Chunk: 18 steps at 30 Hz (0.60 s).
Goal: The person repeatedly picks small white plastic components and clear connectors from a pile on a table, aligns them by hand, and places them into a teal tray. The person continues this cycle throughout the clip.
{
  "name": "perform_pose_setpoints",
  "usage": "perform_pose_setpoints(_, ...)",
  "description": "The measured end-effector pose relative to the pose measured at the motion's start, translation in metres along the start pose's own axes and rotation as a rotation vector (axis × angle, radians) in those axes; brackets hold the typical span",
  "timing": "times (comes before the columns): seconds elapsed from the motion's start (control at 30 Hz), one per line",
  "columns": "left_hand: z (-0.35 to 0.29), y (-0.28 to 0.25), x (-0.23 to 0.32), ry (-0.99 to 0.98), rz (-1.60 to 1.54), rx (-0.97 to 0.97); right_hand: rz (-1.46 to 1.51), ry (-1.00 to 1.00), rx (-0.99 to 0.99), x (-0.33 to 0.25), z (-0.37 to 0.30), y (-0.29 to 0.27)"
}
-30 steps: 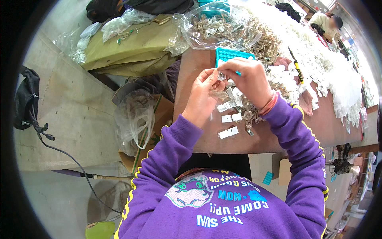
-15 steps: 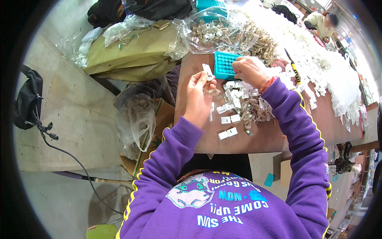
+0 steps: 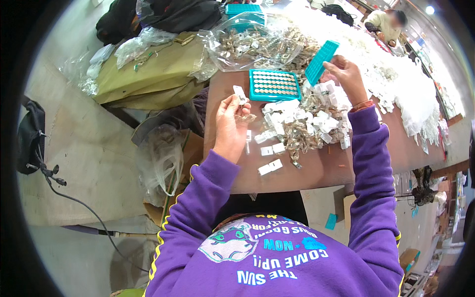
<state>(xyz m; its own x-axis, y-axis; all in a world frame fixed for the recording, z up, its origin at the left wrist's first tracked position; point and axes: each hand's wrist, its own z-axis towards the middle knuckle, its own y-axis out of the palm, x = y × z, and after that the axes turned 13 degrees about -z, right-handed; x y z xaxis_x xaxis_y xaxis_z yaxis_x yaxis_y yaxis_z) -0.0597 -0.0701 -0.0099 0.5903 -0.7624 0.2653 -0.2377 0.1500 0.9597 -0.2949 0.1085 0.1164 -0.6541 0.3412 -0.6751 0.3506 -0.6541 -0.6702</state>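
Note:
Up in my right hand (image 3: 347, 76), pinched at one edge, is a flat teal plastic tray (image 3: 320, 62), tilted above the table. Below and left of it lies another teal tray (image 3: 253, 95), filled with rows of round silver discs that look like button cells. My left hand (image 3: 229, 123) is closed on a small white plastic housing (image 3: 239, 92) with thin wire trailing from the fingers. Between the hands spreads a heap of white housings (image 3: 320, 119) with brownish wires. Several more white housings (image 3: 269, 167) lie nearer me.
Behind the filled tray sits a clear plastic bag (image 3: 257, 42) of wired parts, with stacked teal trays (image 3: 245, 11) beyond. A great white pile (image 3: 381, 74) covers the table's right side. An olive-covered surface (image 3: 148, 81) stands at left. A person (image 3: 386, 24) is at the far right.
My right hand has lifted a teal tray up and to the right, uncovering the rows of silver discs beneath. My left hand still holds the white housing. The whole view has shifted slightly.

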Motion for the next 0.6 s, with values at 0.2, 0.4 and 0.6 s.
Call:
perform_pose_setpoints(0.2,0.003,0.0,0.0,-0.015,-0.059,0.058,0.765,0.36,0.212,0.046,-0.021,-0.039)
perform_pose_setpoints(0.4,0.001,-0.002,0.003,0.005,0.028,0.014,1.073,0.131,0.202,0.056,-0.064,-0.077)
perform_pose_setpoints(0.6,0.005,-0.009,0.006,-0.112,-0.127,0.02,-0.54,0.013,0.283,0.048,-0.156,-0.122)
